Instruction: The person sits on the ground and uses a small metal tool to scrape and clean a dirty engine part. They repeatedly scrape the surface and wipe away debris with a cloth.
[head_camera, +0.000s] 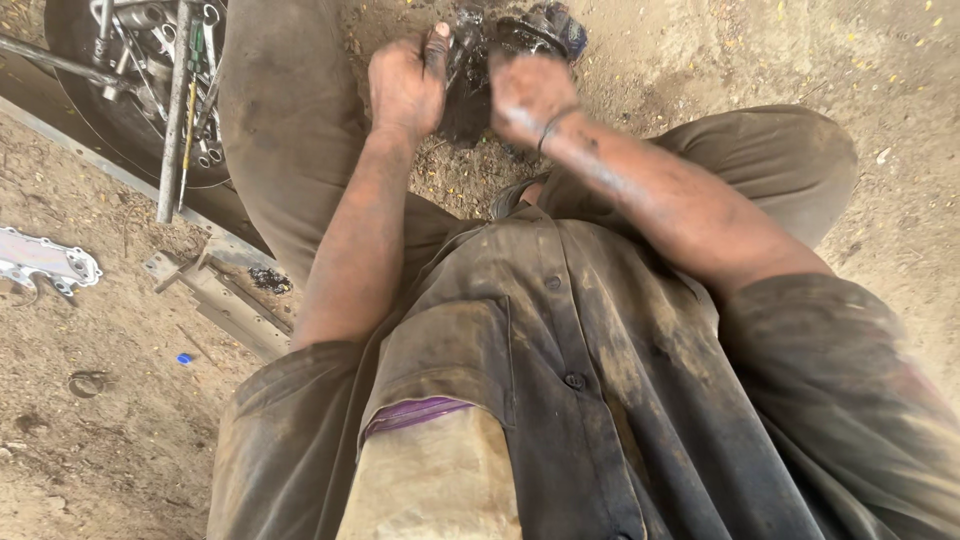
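Greasy black machine part (478, 70) was held between both hands at the top of the view, above sandy ground (700, 60) and between the person's bent knees. It was gripped on one side by the left hand (408, 85), whose fingers were curled against it with the thumb laid up along its edge. The right hand (528, 95) was closed over its other side, with a dark band worn at the wrist; what shape the part had beneath the hands could not be told. Both forearms were smeared with dark grease, and a stained brown shirt (560, 340) filled the lower part of the view. Well off to the left, a dark wheel (120, 110) with metal rods (175, 110) across it was seen. A pale metal bar (225, 300) was lying on the dirt near the left knee, and a flat silver bracket (45, 260) with holes was lying at the left edge, well apart from the hands.
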